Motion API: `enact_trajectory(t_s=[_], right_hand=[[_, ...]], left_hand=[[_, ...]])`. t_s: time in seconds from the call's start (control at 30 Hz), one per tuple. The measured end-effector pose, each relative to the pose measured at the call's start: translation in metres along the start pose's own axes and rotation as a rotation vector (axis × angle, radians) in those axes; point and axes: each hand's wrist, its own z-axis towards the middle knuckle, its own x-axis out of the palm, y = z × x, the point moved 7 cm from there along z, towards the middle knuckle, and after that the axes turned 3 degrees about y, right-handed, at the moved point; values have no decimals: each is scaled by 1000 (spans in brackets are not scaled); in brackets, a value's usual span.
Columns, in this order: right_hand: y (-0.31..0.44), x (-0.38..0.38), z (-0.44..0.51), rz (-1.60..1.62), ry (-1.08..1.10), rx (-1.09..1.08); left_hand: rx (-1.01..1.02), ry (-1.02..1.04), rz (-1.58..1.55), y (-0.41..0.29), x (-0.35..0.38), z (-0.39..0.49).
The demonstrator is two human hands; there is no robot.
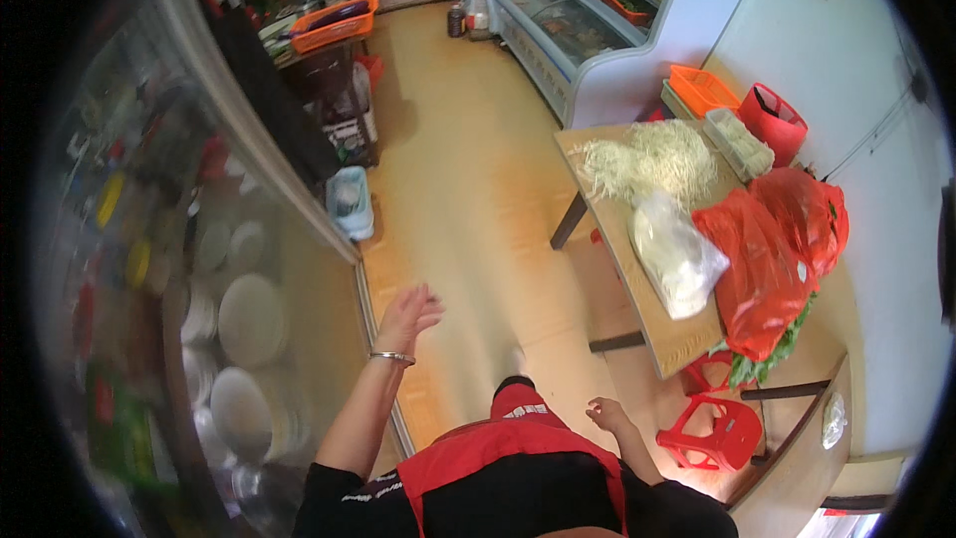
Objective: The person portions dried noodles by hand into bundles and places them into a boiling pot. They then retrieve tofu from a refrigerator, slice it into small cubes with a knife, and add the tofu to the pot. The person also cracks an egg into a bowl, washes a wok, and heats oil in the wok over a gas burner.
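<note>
My left hand [409,314] is raised beside the metal-framed glass partition, a bangle at its wrist; nothing shows in it. Low at my right side hangs my right hand [609,415], its fingers loosely bent and apart, with nothing seen in it. To my right stands a wooden table [683,347]. It bears a heap of pale shredded strands [665,157], a clear plastic bag [672,261] of white contents, red plastic bags [762,261] with leafy greens [773,351] under them, and a plastic box [738,142] of pale food.
A glass display fridge [567,19] stands ahead. A red plastic stool [713,433] is beside the table. At left, stacked plates [252,317] show through the glass; past it are a light blue tub [351,202] on the floor and an orange basket [334,26].
</note>
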Motion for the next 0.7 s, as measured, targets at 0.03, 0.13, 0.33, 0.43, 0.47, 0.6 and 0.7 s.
enact_trajectory(t_s=[0.03, 0.13, 0.33, 0.43, 0.47, 0.6, 0.7], right_hand=[[17, -14, 31, -3, 17, -8], [99, -77, 122, -66, 94, -45], [298, -233, 291, -43, -148, -295], [403, -319, 360, 130, -62, -375], [413, -339, 385, 131, -73, -363], [414, -393, 501, 10, -266, -410], [333, -381, 571, -223, -326, -183]], left_hand=[[93, 225, -182, -69, 53, 12], [313, 690, -175, -237, 162, 20], [516, 930, -64, -401, 206, 133], [694, 1316, -188, -446, 168, 200], [868, 905, -67, -462, 164, 224], [716, 871, 36, -471, 122, 377], [617, 819, -78, -470, 106, 525]])
